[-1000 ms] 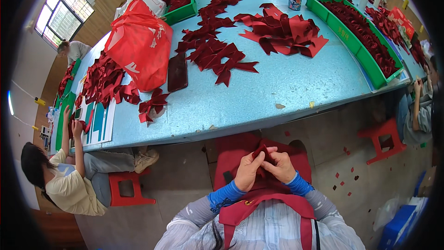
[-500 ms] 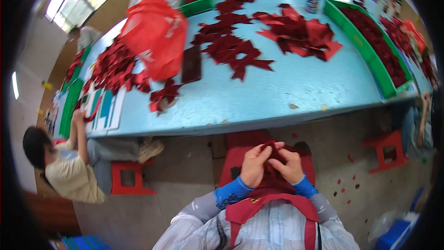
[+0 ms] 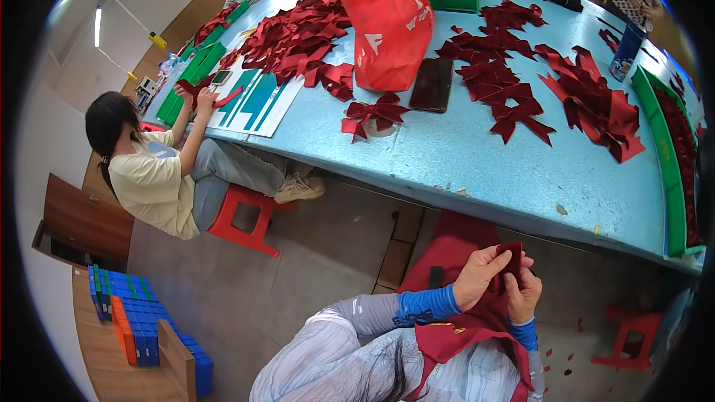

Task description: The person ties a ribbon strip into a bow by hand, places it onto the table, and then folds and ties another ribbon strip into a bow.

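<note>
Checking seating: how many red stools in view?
2: one stool under the seated co-worker at left, another stool at lower right, below the table. More may be hidden; a red patch behind the co-worker is unclear.

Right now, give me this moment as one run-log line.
left hand: pinching dark-red ribbon | right hand: holding same ribbon | blue table: red plastic bag, dark-screened phone, dark-red bow
</note>
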The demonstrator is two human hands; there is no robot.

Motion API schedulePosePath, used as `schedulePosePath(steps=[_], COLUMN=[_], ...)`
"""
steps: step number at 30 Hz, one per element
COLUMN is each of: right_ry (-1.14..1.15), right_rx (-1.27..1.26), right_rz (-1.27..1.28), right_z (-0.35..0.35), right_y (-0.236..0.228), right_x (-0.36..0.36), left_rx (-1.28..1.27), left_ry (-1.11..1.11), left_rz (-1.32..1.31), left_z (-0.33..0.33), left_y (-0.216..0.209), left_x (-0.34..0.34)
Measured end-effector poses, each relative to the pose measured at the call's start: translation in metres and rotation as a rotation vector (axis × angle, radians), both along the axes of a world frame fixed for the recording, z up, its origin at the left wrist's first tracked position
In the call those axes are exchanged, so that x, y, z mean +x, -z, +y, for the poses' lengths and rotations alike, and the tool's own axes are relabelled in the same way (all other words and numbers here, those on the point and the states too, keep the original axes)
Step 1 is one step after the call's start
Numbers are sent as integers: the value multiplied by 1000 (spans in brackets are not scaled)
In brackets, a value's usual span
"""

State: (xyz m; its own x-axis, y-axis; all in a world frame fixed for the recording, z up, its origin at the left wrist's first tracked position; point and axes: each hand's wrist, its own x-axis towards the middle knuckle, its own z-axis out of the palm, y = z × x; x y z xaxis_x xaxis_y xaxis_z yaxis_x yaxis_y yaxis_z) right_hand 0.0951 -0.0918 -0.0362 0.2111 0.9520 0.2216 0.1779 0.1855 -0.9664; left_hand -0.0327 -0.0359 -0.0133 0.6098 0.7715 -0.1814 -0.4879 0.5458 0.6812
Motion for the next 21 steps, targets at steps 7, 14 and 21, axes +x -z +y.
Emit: schedulePosePath(steps=[7, 14, 21], right_ry=[10, 22, 164], right_rx=[-75, -119, -98], right_rz=[-180, -484, -302], right_z=[-14, -36, -18], right_y=[14, 42, 12], right_x=[30, 89, 80], left_rx=[-32, -14, 34], left_ry=[-112, -98, 69], left_rz=[-201, -229, 45], left_z=[18, 24, 8], left_y=[-25, -26, -2], left_x=[-12, -15, 2])
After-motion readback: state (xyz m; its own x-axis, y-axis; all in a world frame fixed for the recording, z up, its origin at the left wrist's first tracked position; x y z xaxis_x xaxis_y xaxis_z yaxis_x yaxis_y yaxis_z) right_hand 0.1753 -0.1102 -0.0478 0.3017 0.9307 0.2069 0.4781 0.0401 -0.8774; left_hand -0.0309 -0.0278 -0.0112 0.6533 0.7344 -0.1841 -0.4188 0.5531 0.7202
